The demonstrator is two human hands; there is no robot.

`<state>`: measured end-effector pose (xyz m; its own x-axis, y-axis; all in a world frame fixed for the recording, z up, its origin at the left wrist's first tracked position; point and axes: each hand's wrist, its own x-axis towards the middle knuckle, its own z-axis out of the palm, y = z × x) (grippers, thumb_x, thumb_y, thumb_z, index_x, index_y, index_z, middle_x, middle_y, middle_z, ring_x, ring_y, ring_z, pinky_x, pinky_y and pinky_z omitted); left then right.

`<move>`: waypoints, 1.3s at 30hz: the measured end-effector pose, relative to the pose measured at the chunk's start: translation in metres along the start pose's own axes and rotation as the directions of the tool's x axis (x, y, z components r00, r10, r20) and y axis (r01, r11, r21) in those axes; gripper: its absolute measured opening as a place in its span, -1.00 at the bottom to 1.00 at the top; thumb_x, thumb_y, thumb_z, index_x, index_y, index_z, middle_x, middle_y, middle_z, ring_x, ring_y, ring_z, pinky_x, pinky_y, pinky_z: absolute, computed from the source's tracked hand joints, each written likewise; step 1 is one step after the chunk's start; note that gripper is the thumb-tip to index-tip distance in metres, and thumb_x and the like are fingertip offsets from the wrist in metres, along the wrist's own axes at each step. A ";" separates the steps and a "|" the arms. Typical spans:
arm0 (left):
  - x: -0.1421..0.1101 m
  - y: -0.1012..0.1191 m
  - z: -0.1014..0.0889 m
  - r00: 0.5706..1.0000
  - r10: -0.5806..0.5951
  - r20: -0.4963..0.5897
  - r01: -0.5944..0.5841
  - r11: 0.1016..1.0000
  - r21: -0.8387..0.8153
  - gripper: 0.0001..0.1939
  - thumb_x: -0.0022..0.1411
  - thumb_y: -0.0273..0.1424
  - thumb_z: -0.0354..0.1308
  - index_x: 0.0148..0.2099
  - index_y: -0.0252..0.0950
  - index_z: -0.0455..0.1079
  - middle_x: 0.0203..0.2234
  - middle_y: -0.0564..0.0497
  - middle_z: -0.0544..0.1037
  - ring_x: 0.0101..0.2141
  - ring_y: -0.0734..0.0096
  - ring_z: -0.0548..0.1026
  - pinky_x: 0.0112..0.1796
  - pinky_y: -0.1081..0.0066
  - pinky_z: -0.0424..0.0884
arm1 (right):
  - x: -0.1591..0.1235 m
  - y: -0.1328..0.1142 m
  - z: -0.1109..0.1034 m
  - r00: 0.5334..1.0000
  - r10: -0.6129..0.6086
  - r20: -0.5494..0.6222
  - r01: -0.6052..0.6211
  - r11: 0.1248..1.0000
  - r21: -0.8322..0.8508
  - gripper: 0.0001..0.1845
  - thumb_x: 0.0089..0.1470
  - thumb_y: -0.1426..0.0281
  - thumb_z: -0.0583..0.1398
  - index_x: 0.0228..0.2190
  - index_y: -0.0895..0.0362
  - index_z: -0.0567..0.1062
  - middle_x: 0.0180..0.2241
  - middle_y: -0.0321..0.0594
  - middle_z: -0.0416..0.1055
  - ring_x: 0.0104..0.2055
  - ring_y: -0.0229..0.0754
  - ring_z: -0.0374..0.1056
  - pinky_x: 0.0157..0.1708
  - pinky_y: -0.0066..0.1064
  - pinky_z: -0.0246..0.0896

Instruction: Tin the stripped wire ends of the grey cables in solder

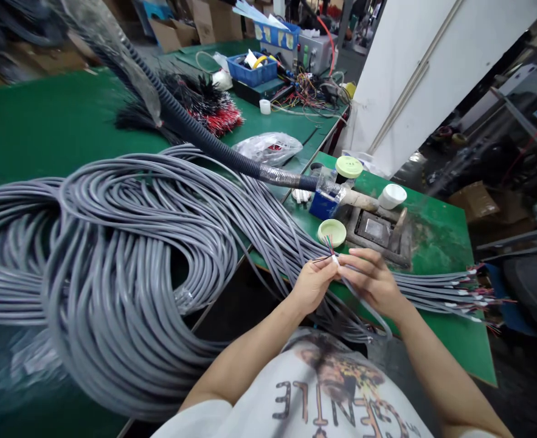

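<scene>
Both my hands meet in front of my chest at the stripped end of a grey cable (367, 307). Thin coloured wires (329, 244), red, green and black among them, fan out above a white band (334, 260) at that end. My left hand (314, 281) pinches the wire end from the left. On the other side, my right hand (372, 281) grips the cable near the white band, and the cable loops down below it. A large coil of grey cables (126, 243) lies to the left. Their stripped ends (471, 292) stick out at the right.
A soldering pot (377, 230) stands beyond my hands, with a pale green lid (332, 232), a lidded jar (348, 167) and a white cup (392, 196) around it. A ribbed hose (204, 143) crosses overhead. Blue bins (252, 70) and dark wire bundles (181, 103) sit farther back.
</scene>
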<state>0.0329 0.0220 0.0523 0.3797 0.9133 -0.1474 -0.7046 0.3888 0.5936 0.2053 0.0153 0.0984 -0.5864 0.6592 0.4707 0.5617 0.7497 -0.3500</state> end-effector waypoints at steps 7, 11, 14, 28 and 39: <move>-0.008 -0.004 0.000 0.993 -0.021 0.116 -0.012 0.961 0.276 -0.69 0.06 -0.23 0.32 -0.25 -0.38 0.54 -0.43 -0.09 0.60 -0.36 0.32 0.53 -0.19 0.34 0.39 | 0.037 -0.001 -0.015 0.854 0.517 -0.055 -0.485 0.830 0.274 -0.85 0.10 0.32 0.20 -0.40 0.12 0.53 -0.40 -0.22 0.47 -0.32 -0.17 0.37 -0.27 -0.31 0.29; -0.011 0.001 0.005 0.986 0.006 0.165 -0.078 0.896 0.438 -0.73 0.11 -0.23 0.28 -0.30 -0.37 0.57 -0.41 -0.08 0.58 -0.34 0.34 0.49 -0.19 0.35 0.37 | 0.051 -0.004 -0.012 0.786 0.617 0.035 -0.579 0.715 0.393 -0.80 0.02 0.31 0.23 -0.55 0.15 0.48 -0.54 -0.32 0.37 -0.45 -0.27 0.26 -0.39 -0.41 0.18; -0.013 0.002 0.004 0.982 0.034 0.184 -0.121 0.866 0.486 -0.73 0.14 -0.22 0.25 -0.32 -0.36 0.58 -0.38 -0.09 0.59 -0.33 0.34 0.47 -0.17 0.36 0.35 | 0.056 -0.005 -0.006 0.741 0.671 0.021 -0.564 0.604 0.563 -0.80 -0.02 0.37 0.23 -0.62 0.15 0.42 -0.61 -0.35 0.30 -0.51 -0.31 0.18 -0.47 -0.44 0.10; 0.009 0.007 -0.006 1.000 0.008 -0.005 -0.008 1.000 -0.010 -0.66 0.08 -0.22 0.31 -0.21 -0.40 0.55 -0.42 -0.06 0.60 -0.42 0.47 0.50 -0.31 0.46 0.38 | 0.009 0.000 -0.002 0.998 -0.062 0.031 0.062 0.998 -0.008 -0.58 0.15 0.46 0.17 0.03 -0.08 0.43 0.07 -0.21 0.41 0.17 -0.07 0.21 0.12 -0.07 0.20; -0.006 -0.003 -0.040 0.706 0.608 0.364 -0.569 0.179 0.803 -0.80 0.20 -0.46 0.19 -0.10 -0.23 0.50 -0.30 -0.04 0.63 -0.25 0.31 0.48 -0.13 0.23 0.36 | 0.048 0.046 -0.006 0.889 0.377 -0.261 -0.368 0.926 0.083 -0.79 0.19 0.33 0.15 -0.17 0.02 0.54 -0.19 -0.21 0.52 -0.14 -0.10 0.41 -0.10 -0.21 0.33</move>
<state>0.0088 0.0205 0.0203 0.0581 0.8365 0.5449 0.1388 -0.5473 0.8254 0.2063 0.0810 0.1094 -0.1577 0.8529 0.4976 0.6873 0.4566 -0.5649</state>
